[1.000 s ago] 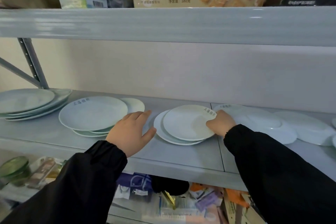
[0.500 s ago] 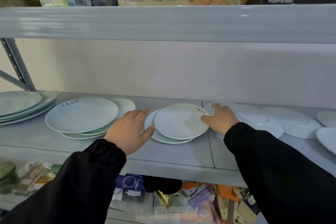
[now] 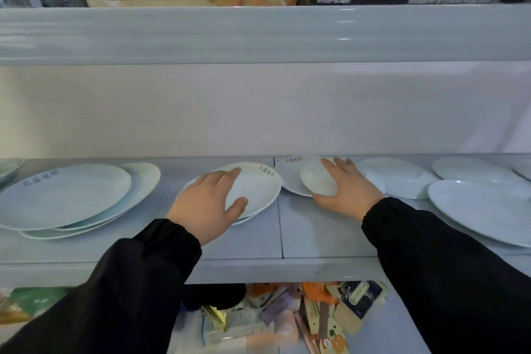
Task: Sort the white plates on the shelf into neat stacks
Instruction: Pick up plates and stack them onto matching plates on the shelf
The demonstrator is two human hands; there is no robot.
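White plates lie along the grey shelf [image 3: 316,238]. In the middle is a stack of two plates [image 3: 258,190]; my left hand [image 3: 207,204] lies flat on its near left side, fingers and thumb spread on top. Right of it a small plate [image 3: 316,181] rests on a wider plate [image 3: 290,178]. My right hand [image 3: 347,190] spans the small plate, fingers at its far rim, thumb at its near rim. To the left, a large plate [image 3: 63,195] tops an untidy pile.
More white plates lie to the right: one [image 3: 402,178] behind my right hand, one [image 3: 474,172] farther back and a large one [image 3: 482,210] near the front edge. The upper shelf [image 3: 258,34] hangs low overhead. Packets [image 3: 316,310] fill the shelf below.
My left hand moved from the bare shelf onto the middle stack. My right hand left that stack's right rim and closed over the small plate to the right. The view shifted right.
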